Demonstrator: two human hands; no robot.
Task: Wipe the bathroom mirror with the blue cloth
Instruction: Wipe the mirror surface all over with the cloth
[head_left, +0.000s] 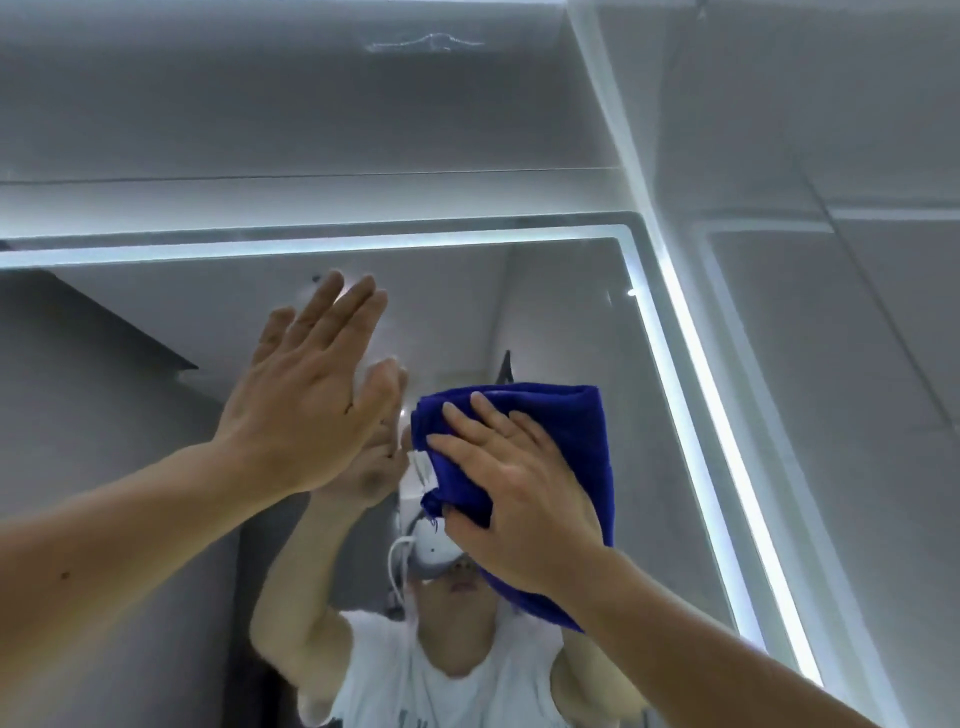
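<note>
**Right hand.** Your right hand (524, 499) lies flat on the cloth (561, 415). Its fingers (483, 415) are straight and spread, and they press the cloth to the mirror (571, 322). Nothing is clenched, so pressure alone holds the cloth up. The spread loads a wide patch of fabric, which suits wiping.

**Cloth.** It is folded into a thick pad. It shows above and to the right of your fingertips and hangs down past your wrist. A white tag (423, 470) sticks out just above your thumb. Bunched fabric hides whether the thumb hooks a fold or only presses it; I judge that it presses.

**Left hand.** Your left hand (306, 395) is just left of the cloth and not touching it. Its fingers are straight and close together, laid against the glass and holding nothing. I judge this to be a brace while you reach high. That palm will likely leave prints, so its patch needs a pass too.

**Position.** The cloth is on the upper right part of the mirror. It is near the lit strip (687, 364) to the right of your fingers but short of it.

**Status, as judged.** Wiping is under way. The glass between your fingertips and the strip, including the corner, remains to be covered.
</note>
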